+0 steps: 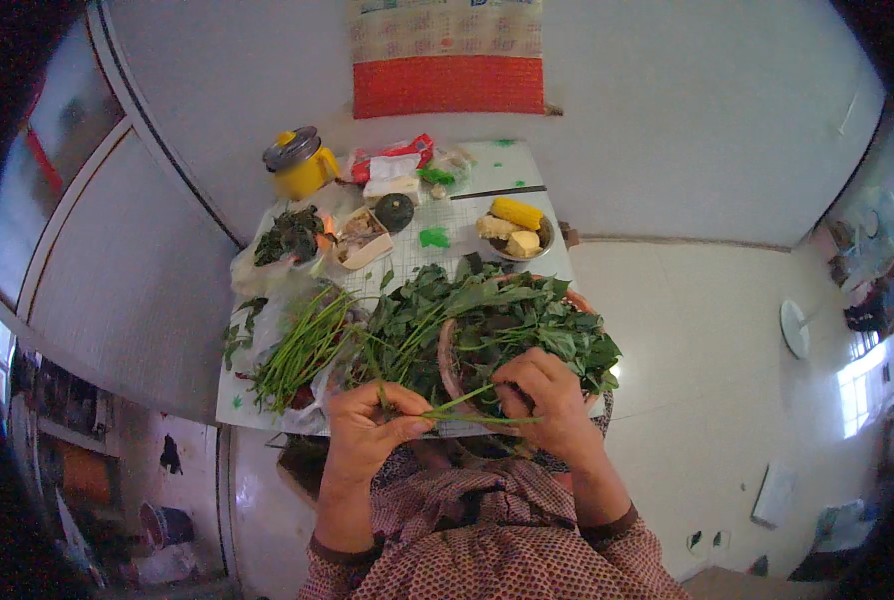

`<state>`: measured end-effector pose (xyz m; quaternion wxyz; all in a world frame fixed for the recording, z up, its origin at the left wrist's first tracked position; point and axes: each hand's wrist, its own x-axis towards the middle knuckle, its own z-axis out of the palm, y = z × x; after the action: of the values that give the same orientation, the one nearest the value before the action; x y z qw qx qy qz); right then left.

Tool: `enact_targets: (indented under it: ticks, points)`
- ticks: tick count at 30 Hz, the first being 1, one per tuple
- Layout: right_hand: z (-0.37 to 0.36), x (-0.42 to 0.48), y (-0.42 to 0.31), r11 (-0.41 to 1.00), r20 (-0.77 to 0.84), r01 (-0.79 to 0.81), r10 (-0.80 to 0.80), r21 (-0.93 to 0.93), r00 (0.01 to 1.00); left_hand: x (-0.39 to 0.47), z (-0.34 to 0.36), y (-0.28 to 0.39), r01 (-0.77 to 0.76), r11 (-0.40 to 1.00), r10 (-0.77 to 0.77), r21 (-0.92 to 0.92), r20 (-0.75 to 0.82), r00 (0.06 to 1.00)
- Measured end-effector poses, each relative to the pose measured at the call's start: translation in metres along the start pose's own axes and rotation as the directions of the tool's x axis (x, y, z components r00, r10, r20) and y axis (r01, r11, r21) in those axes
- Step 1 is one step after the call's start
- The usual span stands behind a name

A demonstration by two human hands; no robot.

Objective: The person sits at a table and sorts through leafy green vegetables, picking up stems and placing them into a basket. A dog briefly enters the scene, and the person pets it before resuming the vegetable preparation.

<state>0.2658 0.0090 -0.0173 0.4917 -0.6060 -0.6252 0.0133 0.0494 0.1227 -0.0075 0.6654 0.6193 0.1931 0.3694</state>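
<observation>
Between my two hands, over the table's near edge, stretch thin green stems (462, 409). The thumb and fingers of my left hand (376, 424) pinch them at one end. My right hand (548, 401) grips the other end with curled fingers, partly hiding it. Just beyond my hands spreads a heap of leafy greens (424, 311), some of it in a basket (447, 356) with a pale pinkish rim. To the left, a bundle of bare green stalks (304, 349) rests on a clear plastic bag (267, 330).
A metal bowl (533, 255) holds corn and other pieces of food. Farther left are a box (364, 251), a dark green squash (394, 212), a bag of dark leaves (289, 236) and a yellow lidded pitcher (301, 172). A wall (687, 150) stands behind the table (229, 397).
</observation>
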Motion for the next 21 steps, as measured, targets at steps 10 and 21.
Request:
enact_targets:
  ticks: [10, 21]
  points:
    - [-0.017, 0.016, 0.015, 0.535, -0.326, -0.060, 0.596, 0.843, 0.733, -0.022, -0.002, -0.031, 0.162, 0.966, -0.186, -0.202, -0.110, 0.976]
    - [0.020, 0.002, 0.058, 0.891, 0.197, -0.021, 0.124, -0.454, 0.973, -0.026, -0.062, 0.038, -0.048, 0.960, 0.174, 0.274, -0.456, 0.873]
